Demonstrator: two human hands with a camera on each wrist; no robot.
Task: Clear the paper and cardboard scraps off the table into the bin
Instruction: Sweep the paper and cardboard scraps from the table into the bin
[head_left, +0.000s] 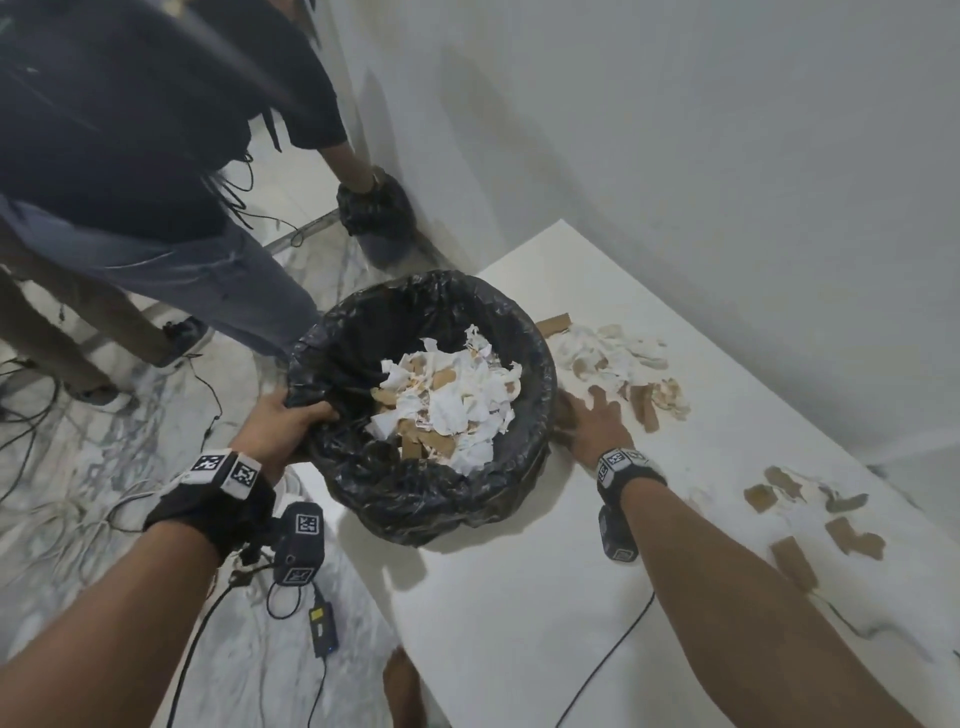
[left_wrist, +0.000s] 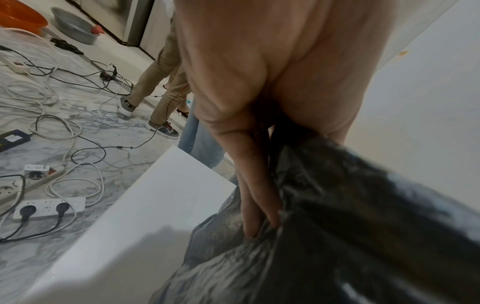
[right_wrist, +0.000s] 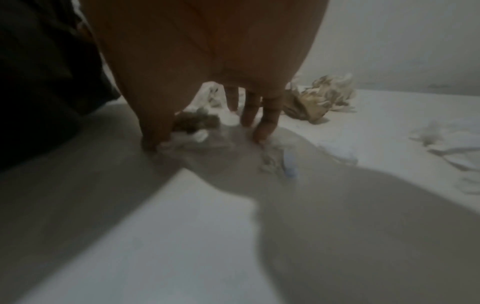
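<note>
A bin lined with a black bag (head_left: 363, 467) sits at the left edge of the white table (head_left: 509, 623), half full of torn paper and cardboard (head_left: 447, 405). My left hand (head_left: 291, 421) grips the bag's near-left rim (left_wrist: 337, 205), fingers (left_wrist: 257, 205) curled over the plastic. My right hand (head_left: 592, 421) lies flat with spread fingers on the table just right of the bin, touching small scraps (right_wrist: 197, 131). A pile of white paper and brown cardboard scraps (head_left: 618, 358) lies just beyond its fingers. More cardboard pieces (head_left: 810, 519) lie at the right.
Another person (head_left: 130, 156) stands left of the table, holding a second black-bagged bin (head_left: 376, 213) by the wall. Cables and power strips (left_wrist: 46, 207) cover the marble floor. A white wall (head_left: 727, 156) runs behind the table.
</note>
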